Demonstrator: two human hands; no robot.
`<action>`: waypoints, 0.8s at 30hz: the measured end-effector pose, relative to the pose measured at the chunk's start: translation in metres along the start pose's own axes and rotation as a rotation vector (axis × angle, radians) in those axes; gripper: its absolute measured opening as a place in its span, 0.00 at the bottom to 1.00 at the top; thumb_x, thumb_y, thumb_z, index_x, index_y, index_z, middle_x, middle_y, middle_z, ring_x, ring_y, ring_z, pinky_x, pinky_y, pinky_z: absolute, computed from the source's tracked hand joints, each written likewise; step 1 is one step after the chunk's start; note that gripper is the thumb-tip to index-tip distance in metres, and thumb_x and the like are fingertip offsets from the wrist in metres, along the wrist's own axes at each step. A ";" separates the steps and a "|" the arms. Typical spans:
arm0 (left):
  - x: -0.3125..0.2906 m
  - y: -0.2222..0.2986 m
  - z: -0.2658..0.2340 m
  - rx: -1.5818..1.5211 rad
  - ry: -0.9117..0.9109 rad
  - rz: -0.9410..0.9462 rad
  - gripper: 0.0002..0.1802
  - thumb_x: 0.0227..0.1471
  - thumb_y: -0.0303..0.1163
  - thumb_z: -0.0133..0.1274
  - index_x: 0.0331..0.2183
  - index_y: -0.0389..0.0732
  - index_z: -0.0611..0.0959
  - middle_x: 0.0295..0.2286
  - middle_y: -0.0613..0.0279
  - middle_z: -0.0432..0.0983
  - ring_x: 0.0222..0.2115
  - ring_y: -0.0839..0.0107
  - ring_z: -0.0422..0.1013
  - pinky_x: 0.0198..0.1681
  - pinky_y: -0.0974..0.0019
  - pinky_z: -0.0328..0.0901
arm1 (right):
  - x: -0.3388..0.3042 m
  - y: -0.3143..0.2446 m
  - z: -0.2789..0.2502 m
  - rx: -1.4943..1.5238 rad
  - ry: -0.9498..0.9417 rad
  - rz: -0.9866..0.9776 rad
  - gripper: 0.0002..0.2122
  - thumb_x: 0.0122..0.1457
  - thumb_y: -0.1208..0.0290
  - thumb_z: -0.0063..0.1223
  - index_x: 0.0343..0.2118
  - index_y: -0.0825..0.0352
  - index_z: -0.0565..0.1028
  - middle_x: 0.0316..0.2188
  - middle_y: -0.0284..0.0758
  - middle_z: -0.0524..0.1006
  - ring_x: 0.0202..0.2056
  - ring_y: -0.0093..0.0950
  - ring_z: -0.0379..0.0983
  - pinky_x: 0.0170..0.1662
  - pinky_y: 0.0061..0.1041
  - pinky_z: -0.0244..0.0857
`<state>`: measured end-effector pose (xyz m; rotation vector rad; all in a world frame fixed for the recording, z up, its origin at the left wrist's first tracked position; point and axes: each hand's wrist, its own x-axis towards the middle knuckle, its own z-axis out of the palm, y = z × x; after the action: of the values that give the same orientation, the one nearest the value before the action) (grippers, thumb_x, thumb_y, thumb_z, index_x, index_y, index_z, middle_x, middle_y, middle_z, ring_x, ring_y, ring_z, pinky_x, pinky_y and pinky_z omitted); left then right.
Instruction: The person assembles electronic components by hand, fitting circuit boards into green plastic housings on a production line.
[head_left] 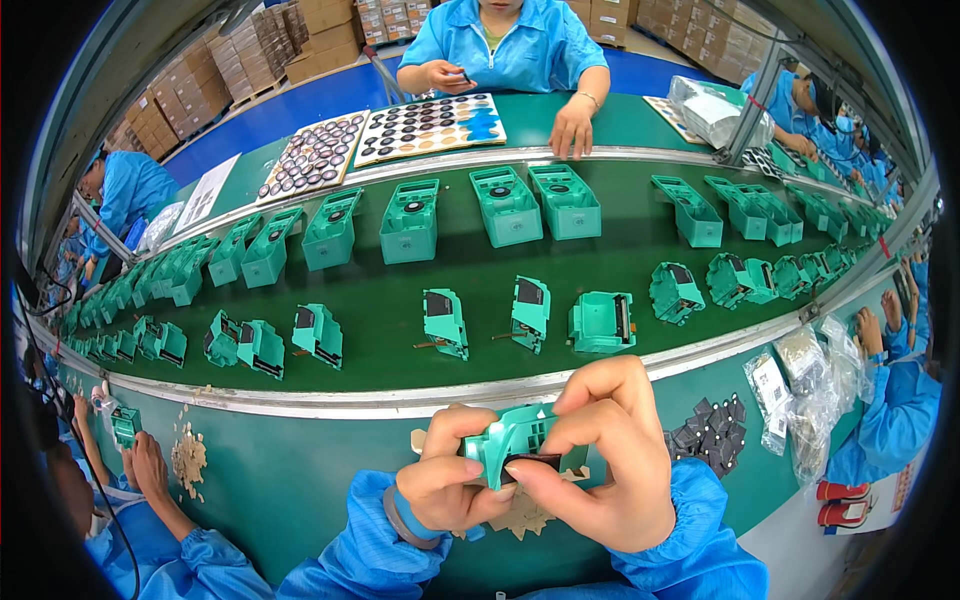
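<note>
Just in front of me, my left hand (440, 480) grips a small green plastic housing (518, 428) by its left side, thumb and fingers closed on it. My right hand (622, 468) pinches a thin dark flat piece (536, 462) between thumb and fingers, against the near face of the housing. Whether that piece is stuck down, I cannot tell. Pale beige scraps (527, 516) lie on the green worktop beneath my hands. To the right of my right hand is a pile of black square pieces (708, 436).
Beyond a metal rail (330, 402), a green conveyor belt (400, 285) carries two rows of green housings (602, 322). Across it, a person in blue (500, 50) works beside boards of round parts (430, 128). Plastic bags (815, 385) lie at right; a co-worker's hands (145, 465) are at left.
</note>
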<state>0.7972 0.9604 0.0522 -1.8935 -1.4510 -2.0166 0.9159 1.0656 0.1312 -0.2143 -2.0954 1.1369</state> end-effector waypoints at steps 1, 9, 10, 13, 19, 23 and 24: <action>0.000 0.000 0.001 -0.010 0.005 -0.019 0.23 0.51 0.38 0.53 0.41 0.49 0.56 0.37 0.42 0.62 0.25 0.70 0.66 0.23 0.70 0.65 | 0.002 0.002 -0.001 -0.001 -0.010 -0.019 0.12 0.39 0.77 0.63 0.26 0.64 0.70 0.33 0.36 0.66 0.32 0.31 0.62 0.35 0.29 0.54; 0.008 0.004 0.004 0.129 -0.022 0.044 0.23 0.52 0.41 0.52 0.40 0.54 0.55 0.36 0.43 0.62 0.26 0.68 0.64 0.26 0.67 0.64 | 0.005 0.009 -0.011 0.075 -0.138 0.003 0.10 0.41 0.80 0.60 0.25 0.66 0.69 0.39 0.42 0.67 0.37 0.28 0.64 0.40 0.25 0.58; 0.009 0.006 0.005 0.142 -0.027 0.036 0.23 0.51 0.41 0.52 0.40 0.54 0.55 0.35 0.44 0.62 0.26 0.67 0.64 0.26 0.67 0.63 | 0.004 0.008 -0.012 0.110 -0.143 0.024 0.10 0.42 0.80 0.60 0.26 0.66 0.69 0.39 0.42 0.67 0.37 0.28 0.64 0.41 0.25 0.58; 0.008 0.007 0.008 0.151 -0.018 0.031 0.23 0.51 0.42 0.52 0.40 0.54 0.55 0.35 0.45 0.63 0.26 0.67 0.64 0.27 0.66 0.63 | 0.003 0.009 -0.015 0.149 -0.148 0.023 0.10 0.42 0.80 0.59 0.26 0.67 0.68 0.39 0.42 0.67 0.38 0.28 0.64 0.41 0.26 0.58; 0.009 0.005 0.012 0.134 0.003 0.036 0.23 0.51 0.41 0.53 0.39 0.53 0.55 0.34 0.45 0.63 0.26 0.67 0.65 0.25 0.68 0.63 | 0.004 0.009 -0.018 0.163 -0.149 0.024 0.10 0.43 0.80 0.59 0.26 0.67 0.68 0.39 0.42 0.67 0.39 0.29 0.65 0.41 0.26 0.58; 0.009 0.004 0.013 0.119 -0.002 0.024 0.23 0.50 0.40 0.53 0.40 0.53 0.56 0.34 0.45 0.63 0.26 0.68 0.65 0.24 0.68 0.64 | 0.005 0.011 -0.020 0.157 -0.152 0.022 0.10 0.43 0.80 0.59 0.26 0.67 0.68 0.39 0.42 0.67 0.39 0.29 0.65 0.42 0.26 0.59; 0.008 0.004 0.014 0.119 -0.002 0.025 0.23 0.50 0.40 0.53 0.40 0.53 0.56 0.34 0.45 0.63 0.26 0.68 0.65 0.24 0.68 0.64 | 0.004 0.011 -0.021 0.157 -0.152 0.022 0.10 0.43 0.80 0.59 0.26 0.67 0.68 0.39 0.42 0.67 0.39 0.29 0.65 0.42 0.26 0.59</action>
<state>0.8082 0.9713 0.0585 -1.8572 -1.5038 -1.8737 0.9245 1.0880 0.1318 -0.0789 -2.1266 1.3612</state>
